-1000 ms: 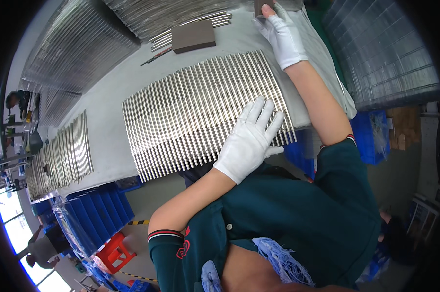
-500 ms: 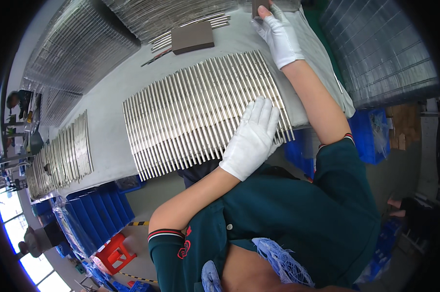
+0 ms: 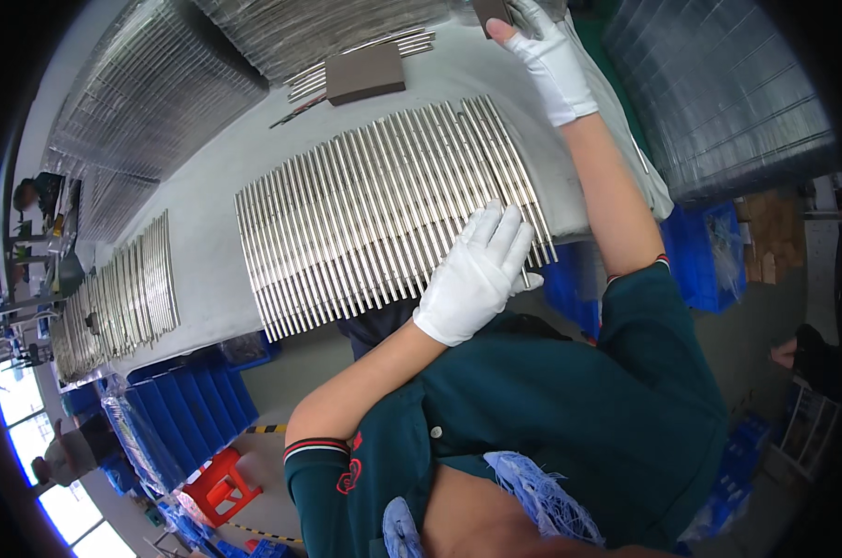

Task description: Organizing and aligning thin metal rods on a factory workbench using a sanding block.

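Note:
A row of shiny metal rods (image 3: 374, 214) lies side by side on the grey table (image 3: 207, 242). My white-gloved left hand (image 3: 477, 274) rests flat on the rods' near right end, fingers apart, holding nothing. My right hand (image 3: 551, 56), also gloved, reaches to the table's far edge and grips a dark brown block (image 3: 491, 13) that is partly cut off by the frame's top.
A second brown block (image 3: 365, 74) lies on a few loose rods behind the row. Another rod row (image 3: 123, 288) sits at the table's left. Bundled rods (image 3: 160, 84) are stacked at the back and right. Blue crates (image 3: 188, 409) and a red stool (image 3: 221, 484) stand below.
My left hand's fingers drew a little closer together on the rods. My right hand stays at the brown block. Nothing else has moved.

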The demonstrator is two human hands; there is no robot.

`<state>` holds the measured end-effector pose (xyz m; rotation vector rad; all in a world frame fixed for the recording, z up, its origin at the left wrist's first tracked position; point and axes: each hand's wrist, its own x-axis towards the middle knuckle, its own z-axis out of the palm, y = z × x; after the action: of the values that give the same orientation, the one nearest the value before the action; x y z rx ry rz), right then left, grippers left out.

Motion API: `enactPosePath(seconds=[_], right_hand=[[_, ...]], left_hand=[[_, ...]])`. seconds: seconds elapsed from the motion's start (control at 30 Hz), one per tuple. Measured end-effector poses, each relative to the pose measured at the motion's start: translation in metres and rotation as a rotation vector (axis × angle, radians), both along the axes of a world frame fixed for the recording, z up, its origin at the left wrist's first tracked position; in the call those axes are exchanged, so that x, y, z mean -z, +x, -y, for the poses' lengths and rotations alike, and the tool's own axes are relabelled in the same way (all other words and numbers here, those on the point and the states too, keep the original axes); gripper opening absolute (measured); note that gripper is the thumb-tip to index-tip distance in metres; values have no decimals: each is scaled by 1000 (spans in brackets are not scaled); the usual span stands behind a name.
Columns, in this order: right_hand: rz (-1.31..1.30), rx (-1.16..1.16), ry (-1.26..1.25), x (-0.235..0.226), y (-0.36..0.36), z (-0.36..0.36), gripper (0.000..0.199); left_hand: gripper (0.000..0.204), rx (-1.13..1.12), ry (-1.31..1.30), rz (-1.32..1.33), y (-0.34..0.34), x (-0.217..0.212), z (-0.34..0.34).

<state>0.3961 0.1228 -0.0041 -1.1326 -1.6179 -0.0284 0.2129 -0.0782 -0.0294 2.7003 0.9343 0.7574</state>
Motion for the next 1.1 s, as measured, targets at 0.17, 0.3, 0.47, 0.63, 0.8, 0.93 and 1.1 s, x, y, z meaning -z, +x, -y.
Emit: enactPosePath(seconds=[0.17,0.3,0.47,0.63,0.8,0.93,1.1], right_hand=[[222,-545,-611,-30,22,78,50],[456,-702,-815,-41,47,96,46],[588,-625,-640,-37,11,102,49],[513,-614,-785,-38,42,90,51],[599,-611,-543,-30,5,98,50],[597,-546,-700,-45,34,98,50],[164,-517,-633,-44,66,101,70]], left_hand=[[66,-8,-28,67,-5,-3,-2],[63,-2,-8,78,-6,-7,-2],[59,11,4,65,-3,-9,-2],[59,20,-38,96,-3,-12,-4],[58,1,-22,90,-2,-9,-2],[58,5,-11,137,-4,-10,-3],[61,12,-58,101,-4,-12,-4]])
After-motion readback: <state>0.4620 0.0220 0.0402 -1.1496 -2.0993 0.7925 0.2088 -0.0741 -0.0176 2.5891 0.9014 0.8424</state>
